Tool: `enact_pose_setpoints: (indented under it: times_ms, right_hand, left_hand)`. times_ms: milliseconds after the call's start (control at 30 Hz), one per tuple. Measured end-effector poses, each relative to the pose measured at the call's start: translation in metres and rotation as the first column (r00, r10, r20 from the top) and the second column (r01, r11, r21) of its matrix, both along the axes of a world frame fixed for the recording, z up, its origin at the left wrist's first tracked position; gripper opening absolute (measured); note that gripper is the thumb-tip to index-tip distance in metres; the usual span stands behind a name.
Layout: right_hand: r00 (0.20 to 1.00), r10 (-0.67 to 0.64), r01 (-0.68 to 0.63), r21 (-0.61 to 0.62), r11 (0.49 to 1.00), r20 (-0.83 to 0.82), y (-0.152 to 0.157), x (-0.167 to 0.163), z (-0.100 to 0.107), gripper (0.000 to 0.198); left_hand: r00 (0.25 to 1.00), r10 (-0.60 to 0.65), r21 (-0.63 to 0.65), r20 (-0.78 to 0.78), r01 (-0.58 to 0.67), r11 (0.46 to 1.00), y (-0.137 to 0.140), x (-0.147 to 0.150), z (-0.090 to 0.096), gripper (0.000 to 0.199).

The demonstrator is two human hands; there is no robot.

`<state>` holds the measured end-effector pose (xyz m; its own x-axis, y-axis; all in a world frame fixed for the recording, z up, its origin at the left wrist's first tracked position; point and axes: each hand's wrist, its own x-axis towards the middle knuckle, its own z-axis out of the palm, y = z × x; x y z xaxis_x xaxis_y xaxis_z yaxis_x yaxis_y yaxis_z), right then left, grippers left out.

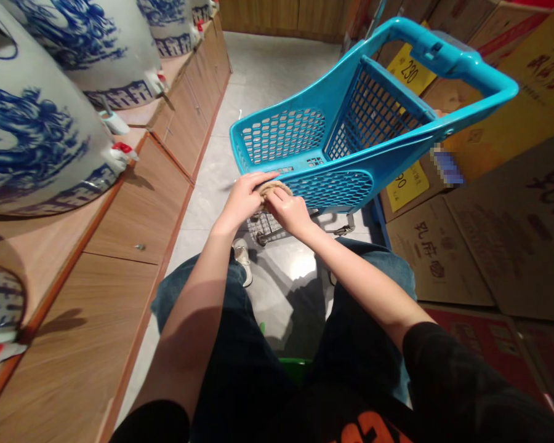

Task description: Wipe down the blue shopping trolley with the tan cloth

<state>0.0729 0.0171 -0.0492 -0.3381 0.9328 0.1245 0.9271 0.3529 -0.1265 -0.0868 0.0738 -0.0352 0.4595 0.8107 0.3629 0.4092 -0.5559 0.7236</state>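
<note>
A blue plastic shopping cart (286,138) with perforated sides stands in front of me, its handle toward the upper right. My left hand (244,198) is closed at the near front corner of the basket, fingers along the rim and thumb beside a bunched tan cloth (275,186). Pressed against the outside of the same rim, my right hand (289,210) is closed on this cloth. Part of the cloth is hidden under my fingers. Below the basket, the metal lower frame (277,234) and a caster show.
Large blue-and-white ceramic jars (32,135) with red-handled taps line the wooden cabinets (120,221) at left. Cardboard boxes (436,246) with yellow price signs (407,184) are stacked at right. Grey tile floor (268,61) runs between. Something green (296,368) is beneath me.
</note>
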Motion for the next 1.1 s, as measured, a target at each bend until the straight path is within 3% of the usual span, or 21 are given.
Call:
enact_pose_setpoints:
  times_ms: [67, 267, 367, 533, 767, 867, 967, 1033, 1100]
  right_hand:
    - [1.0, -0.028, 0.028, 0.038, 0.999, -0.011, 0.001, 0.004, 0.003, 0.041]
    - [0.999, -0.04, 0.039, -0.024, 0.999, -0.024, -0.003, 0.005, -0.003, 0.036]
    - [0.993, -0.054, 0.058, 0.045, 0.997, -0.1, 0.002, 0.015, 0.007, 0.034]
    - [0.964, -0.177, 0.213, 0.176, 0.961, -0.198, 0.012, 0.049, 0.022, 0.038]
    - [0.983, -0.141, 0.142, 0.002, 0.99, -0.118, 0.005, 0.042, -0.009, 0.023]
    - [0.951, -0.139, 0.185, 0.152, 0.971, -0.275, 0.01, 0.061, -0.008, 0.022]
    - [0.874, -0.126, 0.304, 0.327, 0.894, -0.469, 0.018, 0.093, 0.001, 0.02]
    - [0.839, -0.157, 0.375, 0.345, 0.861, -0.521, 0.018, 0.105, 0.002, 0.018]
    - [0.851, -0.204, 0.373, 0.283, 0.884, -0.484, 0.016, 0.104, -0.004, 0.014]
  left_hand:
    - [1.0, -0.014, 0.0, 0.008, 0.014, 1.0, -0.001, 0.002, 0.001, 0.059]
    - [0.999, 0.042, 0.001, -0.02, -0.042, 0.999, -0.003, 0.003, 0.005, 0.05]
    - [0.993, 0.097, 0.065, -0.07, -0.093, 0.994, -0.002, 0.004, 0.002, 0.054]
    - [0.958, 0.247, 0.195, -0.144, -0.217, 0.956, -0.004, 0.014, -0.009, 0.048]
    - [0.865, 0.434, 0.271, -0.253, -0.367, 0.89, -0.014, 0.034, -0.007, 0.031]
    - [0.826, 0.488, 0.268, -0.283, -0.42, 0.867, -0.019, 0.04, -0.003, 0.034]
    - [0.816, 0.52, 0.289, -0.253, -0.449, 0.845, -0.024, 0.047, -0.002, 0.036]
    - [0.836, 0.505, 0.306, -0.216, -0.433, 0.848, -0.027, 0.053, -0.003, 0.04]
    - [0.869, 0.454, 0.32, -0.198, -0.38, 0.868, -0.03, 0.06, -0.004, 0.048]
